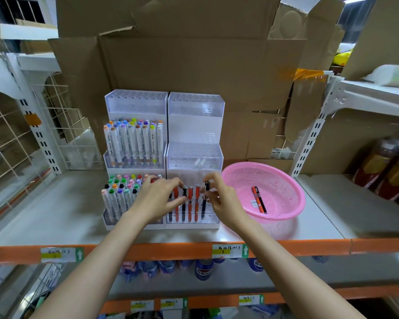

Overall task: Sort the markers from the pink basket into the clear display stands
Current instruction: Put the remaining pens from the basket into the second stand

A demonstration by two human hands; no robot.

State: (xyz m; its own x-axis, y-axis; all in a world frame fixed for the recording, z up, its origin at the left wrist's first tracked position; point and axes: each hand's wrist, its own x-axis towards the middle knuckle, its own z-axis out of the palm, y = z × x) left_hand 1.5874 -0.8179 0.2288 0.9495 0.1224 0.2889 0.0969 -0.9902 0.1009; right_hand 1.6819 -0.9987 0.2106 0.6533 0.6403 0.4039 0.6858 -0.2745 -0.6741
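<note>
A slim dark marker is being pinched by right hand fingers over the clear stepped acrylic display stand. Left hand fingers are being curled around an orange marker. Each barrel is best being kept upright while seated.

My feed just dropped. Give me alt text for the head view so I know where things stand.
Both hands work at the bottom tier of the right clear stand: the right hand pinches a dark pen standing in the row of orange and black pens, and the left hand touches that row. Two pens remain in the pink basket.
</note>
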